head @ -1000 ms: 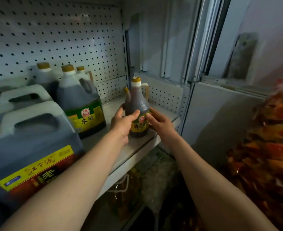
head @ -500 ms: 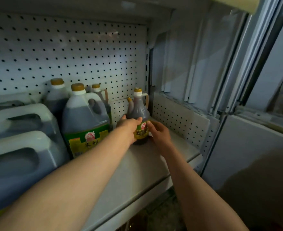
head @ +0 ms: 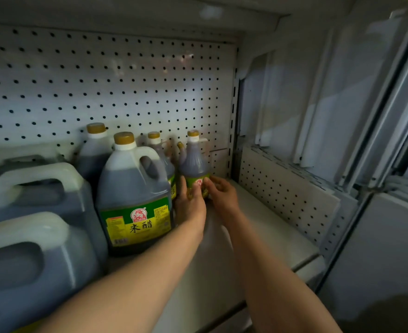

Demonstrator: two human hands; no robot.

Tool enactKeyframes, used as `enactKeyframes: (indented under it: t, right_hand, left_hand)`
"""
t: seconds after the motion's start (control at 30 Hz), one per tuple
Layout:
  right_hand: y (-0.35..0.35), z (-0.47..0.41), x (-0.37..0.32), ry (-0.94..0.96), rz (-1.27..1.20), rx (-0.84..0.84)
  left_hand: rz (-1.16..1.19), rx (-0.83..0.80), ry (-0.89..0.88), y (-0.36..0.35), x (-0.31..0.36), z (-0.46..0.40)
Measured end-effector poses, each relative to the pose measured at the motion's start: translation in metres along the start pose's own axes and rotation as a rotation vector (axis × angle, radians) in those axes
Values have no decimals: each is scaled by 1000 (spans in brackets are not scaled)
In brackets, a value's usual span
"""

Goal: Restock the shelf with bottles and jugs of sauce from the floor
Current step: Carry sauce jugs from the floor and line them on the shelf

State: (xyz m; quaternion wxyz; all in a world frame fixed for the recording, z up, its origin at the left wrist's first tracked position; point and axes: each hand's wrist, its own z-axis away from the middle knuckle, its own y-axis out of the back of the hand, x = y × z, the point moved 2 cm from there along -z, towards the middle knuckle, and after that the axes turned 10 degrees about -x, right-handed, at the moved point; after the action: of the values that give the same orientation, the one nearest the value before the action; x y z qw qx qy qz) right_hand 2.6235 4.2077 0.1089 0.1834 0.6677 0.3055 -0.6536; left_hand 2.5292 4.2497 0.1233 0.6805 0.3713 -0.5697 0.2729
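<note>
Dark sauce fills a small bottle (head: pixel 194 162) standing upright near the back of the shelf (head: pixel 265 227), close to the pegboard (head: pixel 102 87); the left hand (head: pixel 189 203) curls round its lower left side and the right hand (head: pixel 222 192) pinches its label from the right, so both hide the base; its spout and handle are blurred. Just left of the bottle stands a slimmer bottle (head: pixel 157 150), mostly hidden behind a big vinegar jug (head: pixel 133 198); another capped jug (head: pixel 95 150) stands behind that one. Further left, two large white-handled jugs (head: pixel 30 236) are cut off by the frame. Right of the bottle the shelf lies bare up to the side panel (head: pixel 284 186) and front edge.
</note>
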Motion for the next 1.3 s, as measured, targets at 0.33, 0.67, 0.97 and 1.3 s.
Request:
enactKeyframes:
  t: [0.33,0.67,0.97,1.3]
  right_hand:
    - [-13,-10,-2,-66,-36,-82]
    - [24,34,-36,-41,262,12]
    - [57,138,-101,-28,496,182]
    - [16,324,-148,-69,1084,418]
  left_hand:
    - [254,-76,58,4,-2,-21]
    - [218,-127,60,4,24,11]
    - [98,-305,-100,23,51,86]
    - [-266,-502,-409,105,49,200]
